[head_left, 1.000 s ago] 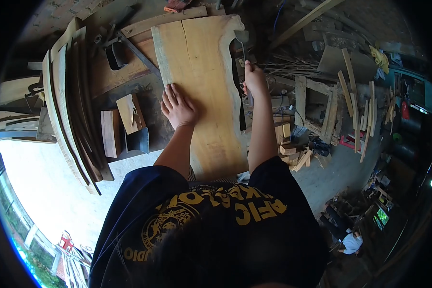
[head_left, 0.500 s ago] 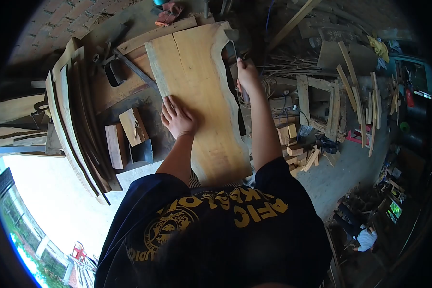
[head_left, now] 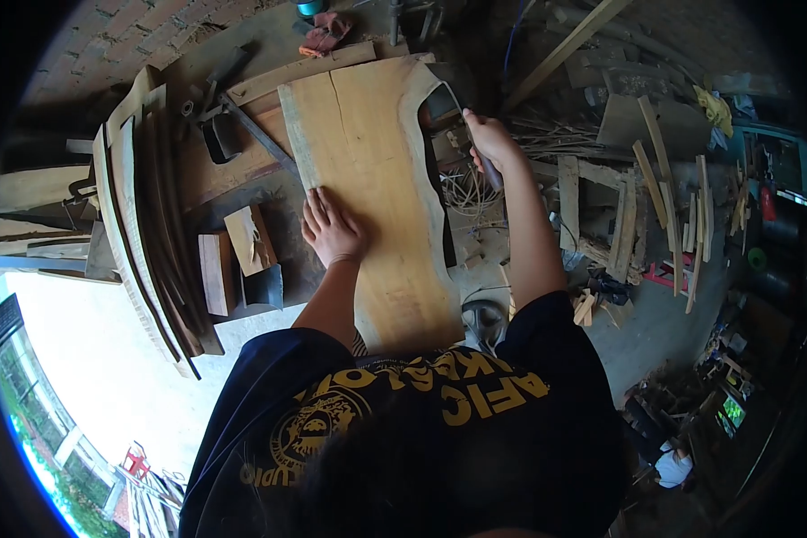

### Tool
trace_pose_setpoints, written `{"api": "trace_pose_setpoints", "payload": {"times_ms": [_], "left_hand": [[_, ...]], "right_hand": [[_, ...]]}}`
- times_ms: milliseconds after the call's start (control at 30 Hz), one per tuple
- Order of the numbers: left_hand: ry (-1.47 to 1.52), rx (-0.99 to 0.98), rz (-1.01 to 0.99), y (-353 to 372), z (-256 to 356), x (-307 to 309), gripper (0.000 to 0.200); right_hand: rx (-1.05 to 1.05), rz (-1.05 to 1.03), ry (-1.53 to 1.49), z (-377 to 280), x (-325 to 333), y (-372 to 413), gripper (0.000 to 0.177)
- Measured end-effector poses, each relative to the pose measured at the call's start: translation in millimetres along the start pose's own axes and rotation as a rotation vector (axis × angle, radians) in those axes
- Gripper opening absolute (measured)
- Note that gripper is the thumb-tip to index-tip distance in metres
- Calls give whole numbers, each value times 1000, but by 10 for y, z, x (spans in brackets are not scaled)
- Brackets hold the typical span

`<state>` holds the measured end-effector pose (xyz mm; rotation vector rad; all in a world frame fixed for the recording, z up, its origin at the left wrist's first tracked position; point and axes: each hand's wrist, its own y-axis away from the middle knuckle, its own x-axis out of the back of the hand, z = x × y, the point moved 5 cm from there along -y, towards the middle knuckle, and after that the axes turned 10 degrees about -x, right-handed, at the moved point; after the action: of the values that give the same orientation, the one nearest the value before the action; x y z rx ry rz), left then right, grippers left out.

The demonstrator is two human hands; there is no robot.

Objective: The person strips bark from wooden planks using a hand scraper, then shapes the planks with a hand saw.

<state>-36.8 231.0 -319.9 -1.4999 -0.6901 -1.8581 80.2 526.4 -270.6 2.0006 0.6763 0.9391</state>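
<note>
Left hand (head_left: 332,229) is laid flat and open, fingers spread, on the near left part of a long pale wood slab (head_left: 368,161). Right hand (head_left: 491,143) is closed around the handle of a dark tool (head_left: 453,103), whose head is held at the notched right edge of the slab. The slab is carried by a cluttered tabletop (head_left: 215,170), with wood blocks (head_left: 242,242) just beside the left hand and curved planks (head_left: 134,224) stacked along the left. A brick wall (head_left: 125,36) is seen behind, and a concrete floor (head_left: 655,314) strewn with offcuts (head_left: 628,197) to the right. A dark open box (head_left: 264,285) is set by the blocks; its contents cannot be told. Yellow lettering (head_left: 502,394) on the dark shirt is only partly readable, as "AFIC".
</note>
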Motion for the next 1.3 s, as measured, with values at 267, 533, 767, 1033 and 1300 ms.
{"api": "trace_pose_setpoints", "payload": {"times_ms": [267, 533, 767, 1033, 1300], "left_hand": [[-3, -11, 51, 18, -22, -42, 64], [-12, -19, 121, 24, -41, -71, 62], [-1, -16, 140, 24, -36, -89, 61], [31, -9, 138, 31, -25, -25, 62], [38, 2, 112, 20, -44, -44, 62]], "right_hand": [[211, 71, 144, -2, 38, -148, 45], [-3, -214, -57, -13, 10, -209, 53], [520, 422, 401, 334, -266, -155, 51], [221, 159, 229, 1490, -564, 735, 45], [239, 158, 400, 2766, -492, 1549, 36]]}}
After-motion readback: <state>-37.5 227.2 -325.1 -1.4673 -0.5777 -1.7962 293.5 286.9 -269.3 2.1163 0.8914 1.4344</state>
